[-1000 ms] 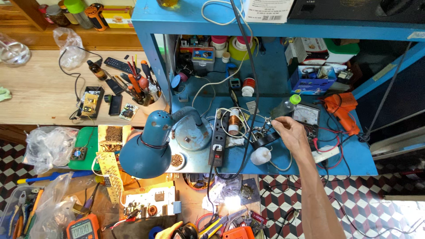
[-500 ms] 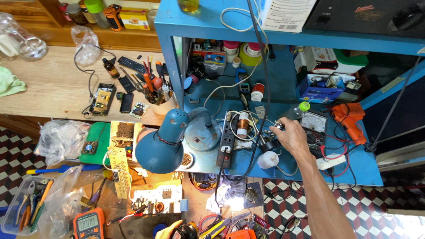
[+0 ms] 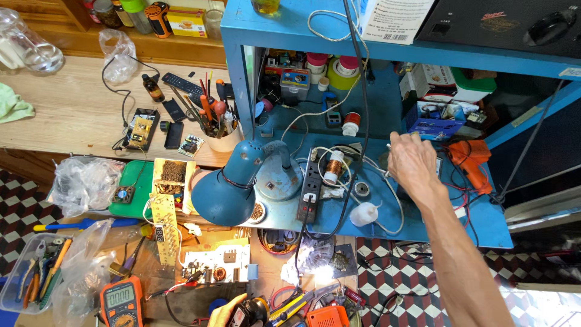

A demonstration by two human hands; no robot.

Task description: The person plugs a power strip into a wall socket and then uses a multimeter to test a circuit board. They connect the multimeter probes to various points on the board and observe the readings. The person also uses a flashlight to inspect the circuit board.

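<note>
Right hand (image 3: 413, 162) reaches over the blue bench (image 3: 484, 224), fingers curled on a thin white wire (image 3: 396, 206) — grip itself hidden behind the knuckles, can't tell how tight. Left hand (image 3: 225, 312) at the 6 o'clock frame edge, fingers out of view. Little bare room: orange drill (image 3: 471, 158) at 3 o'clock of the hand, blue box (image 3: 437, 126) at 1 o'clock, black power strip (image 3: 310, 184) at 9 — white label sheet (image 3: 396, 18) on the shelf above.

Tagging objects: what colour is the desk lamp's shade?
Teal blue, clearest in the head view: lamp shade.
</note>
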